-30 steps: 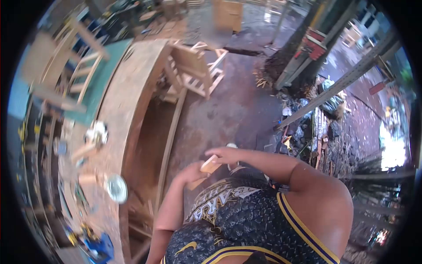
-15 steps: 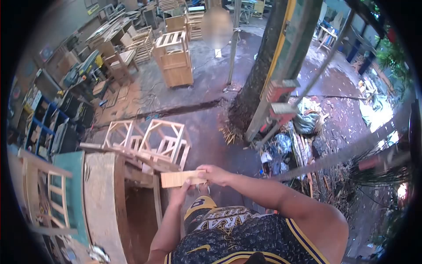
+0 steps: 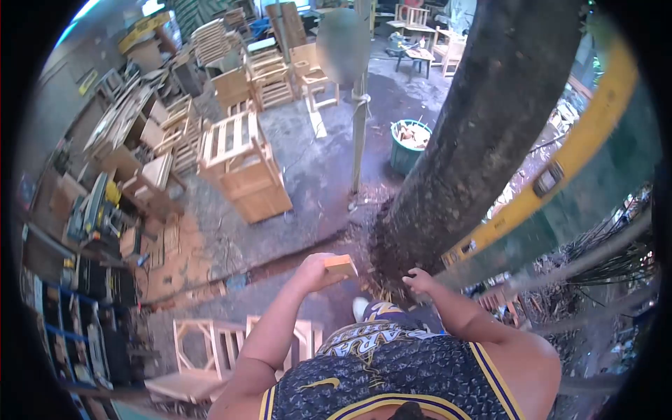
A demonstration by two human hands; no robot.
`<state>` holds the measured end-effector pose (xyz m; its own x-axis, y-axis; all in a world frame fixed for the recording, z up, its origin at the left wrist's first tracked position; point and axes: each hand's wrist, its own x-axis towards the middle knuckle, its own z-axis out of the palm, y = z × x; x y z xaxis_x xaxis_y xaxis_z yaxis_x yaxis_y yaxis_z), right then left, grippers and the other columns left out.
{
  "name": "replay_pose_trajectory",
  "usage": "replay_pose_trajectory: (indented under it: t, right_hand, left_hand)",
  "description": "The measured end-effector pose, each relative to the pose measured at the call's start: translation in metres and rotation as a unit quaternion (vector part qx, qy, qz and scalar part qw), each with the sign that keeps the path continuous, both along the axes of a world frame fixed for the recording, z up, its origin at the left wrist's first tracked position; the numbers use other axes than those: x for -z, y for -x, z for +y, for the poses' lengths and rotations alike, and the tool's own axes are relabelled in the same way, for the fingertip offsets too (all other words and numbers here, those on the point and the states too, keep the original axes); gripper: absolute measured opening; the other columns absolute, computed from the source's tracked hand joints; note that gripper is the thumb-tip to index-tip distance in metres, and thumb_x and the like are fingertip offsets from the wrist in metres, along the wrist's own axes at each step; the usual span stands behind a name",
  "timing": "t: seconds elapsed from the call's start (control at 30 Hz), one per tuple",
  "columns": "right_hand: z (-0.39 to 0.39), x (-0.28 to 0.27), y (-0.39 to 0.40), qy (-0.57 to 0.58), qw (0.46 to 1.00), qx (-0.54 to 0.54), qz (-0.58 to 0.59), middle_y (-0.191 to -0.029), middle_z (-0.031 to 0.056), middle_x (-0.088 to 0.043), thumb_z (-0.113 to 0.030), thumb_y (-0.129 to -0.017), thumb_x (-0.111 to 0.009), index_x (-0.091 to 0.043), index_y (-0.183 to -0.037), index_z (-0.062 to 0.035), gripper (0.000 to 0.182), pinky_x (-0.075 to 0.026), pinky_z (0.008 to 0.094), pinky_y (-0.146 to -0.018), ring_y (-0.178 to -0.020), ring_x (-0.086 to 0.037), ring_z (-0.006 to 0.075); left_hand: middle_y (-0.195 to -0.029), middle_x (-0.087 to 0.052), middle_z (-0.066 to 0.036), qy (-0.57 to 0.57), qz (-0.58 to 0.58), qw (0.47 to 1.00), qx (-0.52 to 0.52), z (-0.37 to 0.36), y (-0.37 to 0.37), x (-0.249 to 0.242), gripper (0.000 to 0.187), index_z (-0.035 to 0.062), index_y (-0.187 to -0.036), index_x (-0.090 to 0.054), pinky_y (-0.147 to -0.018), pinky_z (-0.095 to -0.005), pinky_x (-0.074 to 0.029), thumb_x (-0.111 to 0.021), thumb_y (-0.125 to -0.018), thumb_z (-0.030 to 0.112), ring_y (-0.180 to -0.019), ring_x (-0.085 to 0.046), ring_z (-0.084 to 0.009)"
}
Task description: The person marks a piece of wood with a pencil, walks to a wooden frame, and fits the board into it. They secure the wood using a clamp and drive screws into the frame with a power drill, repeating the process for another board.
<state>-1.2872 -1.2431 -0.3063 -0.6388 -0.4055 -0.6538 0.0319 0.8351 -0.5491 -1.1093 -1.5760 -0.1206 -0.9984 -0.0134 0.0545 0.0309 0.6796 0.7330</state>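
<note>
My left hand (image 3: 318,271) grips a rectangular, light-brown wooden block (image 3: 340,265)! My right hand (image 3: 418,281) is out near the thick, dark tree trunk (image 3: 483,119), grip unclear.

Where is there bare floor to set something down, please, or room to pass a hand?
Bare concrete floor lies between the slatted furniture piece and the thin post. A hand could probably pass between the wood block and right hand. Piled furniture crowds the upper left.

Dark jersey (image 3: 420,364): white lettering, "ARA" readable, rest unclear | same jersey: yellow Nike swoosh (image 3: 320,383) | yellow spirit level (image 3: 588,143): small dark markings, illegible
</note>
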Motion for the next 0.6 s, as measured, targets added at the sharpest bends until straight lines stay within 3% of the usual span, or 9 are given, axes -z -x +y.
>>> replay_pose_trajectory:
  t: [0.07,0.13,0.2,0.27,0.33,0.4,0.5,0.6]
  right_hand:
    - [-0.028,0.016,0.054,0.087,0.989,0.097,-0.064,-0.104,0.0137,-0.065,-0.035,-0.088,-0.068,-0.046,-0.136,-0.0021,0.062,-0.053,0.0299,-0.059,-0.071,-0.062,0.0139]
    - [-0.07,0.008,0.093,0.116,0.984,0.108,-0.081,-0.107,0.0137,-0.064,-0.032,-0.089,-0.067,-0.046,-0.135,-0.0003,0.06,-0.053,0.0297,-0.06,-0.073,-0.063,0.0141]
    - [-0.125,0.012,0.138,0.153,0.977,0.11,-0.102,-0.108,0.013,-0.064,-0.03,-0.091,-0.066,-0.048,-0.133,0.0016,0.056,-0.053,0.0286,-0.063,-0.077,-0.063,0.0136]
    - [-0.188,0.026,0.196,0.13,0.983,0.06,-0.114,-0.104,0.0121,-0.066,-0.031,-0.09,-0.067,-0.053,-0.129,0.0005,0.052,-0.053,0.0297,-0.064,-0.078,-0.063,0.0137]
    - [-0.262,0.053,0.269,0.13,0.987,-0.096,0.016,-0.099,0.0118,-0.067,-0.032,-0.09,-0.067,-0.057,-0.126,-0.0025,0.048,-0.053,0.0325,-0.069,-0.082,-0.064,0.0166]
    - [-0.355,0.012,0.337,0.193,0.959,-0.185,0.099,-0.097,0.0129,-0.068,-0.031,-0.089,-0.068,-0.058,-0.125,-0.0044,0.046,-0.053,0.035,-0.076,-0.086,-0.065,0.0204]
    - [-0.49,-0.041,0.433,0.212,0.951,-0.19,0.117,-0.099,0.0136,-0.068,-0.029,-0.089,-0.066,-0.055,-0.128,-0.0039,0.047,-0.052,0.0351,-0.082,-0.089,-0.065,0.0222]
    - [-0.587,-0.098,0.512,0.295,0.941,-0.146,0.072,-0.11,0.0173,-0.065,-0.027,-0.088,-0.068,-0.052,-0.131,-0.0049,0.051,-0.052,0.0364,-0.085,-0.101,-0.063,0.0277]
  left_hand:
    - [-0.094,-0.069,-0.015,0.006,-0.039,0.999,0.014,-0.052,0.067,-0.004,0.036,0.0102,-0.1,-0.069,-0.078,-0.041,-0.052,-0.078,-0.073,0.034,-0.09,-0.065,-0.0351]
    - [-0.094,-0.069,-0.015,0.014,-0.055,0.998,0.013,-0.104,0.117,0.008,0.035,0.0104,-0.099,-0.069,-0.079,-0.0405,-0.053,-0.077,-0.074,0.033,-0.091,-0.065,-0.0348]
    - [-0.093,-0.07,-0.014,-0.024,-0.103,0.993,-0.053,-0.155,0.158,0.036,0.035,0.0115,-0.1,-0.07,-0.079,-0.0397,-0.053,-0.078,-0.073,0.032,-0.091,-0.066,-0.0335]
    - [-0.094,-0.071,-0.014,-0.003,-0.093,0.993,-0.077,-0.213,0.194,0.067,0.035,0.0134,-0.101,-0.071,-0.079,-0.0389,-0.053,-0.08,-0.072,0.031,-0.091,-0.067,-0.032]
    - [-0.096,-0.071,-0.013,-0.004,-0.133,0.983,-0.129,-0.26,0.226,0.072,0.035,0.0141,-0.103,-0.072,-0.08,-0.0387,-0.053,-0.08,-0.072,0.029,-0.091,-0.068,-0.031]
    - [-0.097,-0.072,-0.012,-0.034,-0.151,0.973,-0.171,-0.303,0.261,0.062,0.035,0.0108,-0.103,-0.072,-0.08,-0.0358,-0.053,-0.081,-0.072,0.025,-0.089,-0.069,-0.0263]
    - [-0.094,-0.072,-0.006,-0.189,-0.077,0.94,-0.272,-0.363,0.329,0.026,0.029,0.0021,-0.1,-0.07,-0.077,-0.0302,-0.052,-0.079,-0.075,0.013,-0.091,-0.067,-0.014]
    - [-0.098,-0.071,-0.005,-0.261,-0.054,0.91,-0.316,-0.449,0.429,0.057,0.032,0.0017,-0.106,-0.068,-0.077,-0.0294,-0.052,-0.078,-0.078,0.016,-0.095,-0.065,-0.0135]
